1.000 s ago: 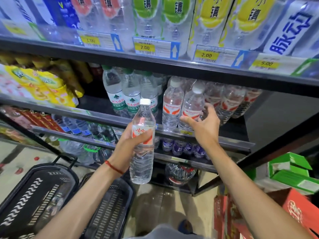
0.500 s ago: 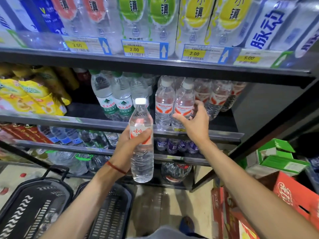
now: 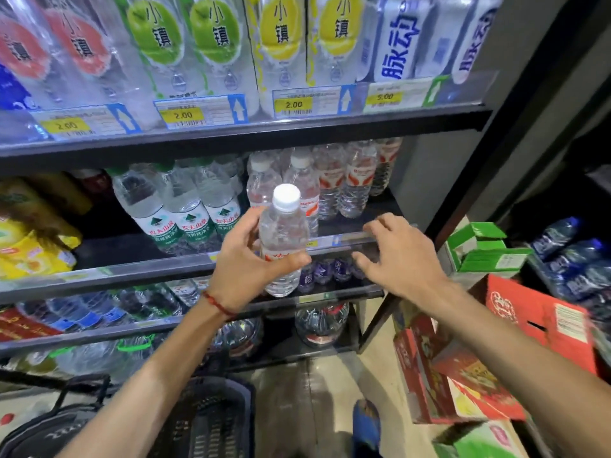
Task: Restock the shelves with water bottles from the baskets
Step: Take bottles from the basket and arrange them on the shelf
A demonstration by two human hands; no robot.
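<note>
- The left hand (image 3: 244, 262) gripped a water bottle (image 3: 284, 239) round its middle, thumb across the label, holding it upright just in front of the middle shelf (image 3: 132, 271).
- The right hand (image 3: 396, 259) had come away from the red-labelled bottles (image 3: 330, 186) it touched a second before. It hovered to the right by the shelf edge, fingers spread, holding nothing.
- The held bottle had shifted right, in front of that row, so setting it there seemed next.
- A basket (image 3: 205, 421) sat near, on the floor.
</note>
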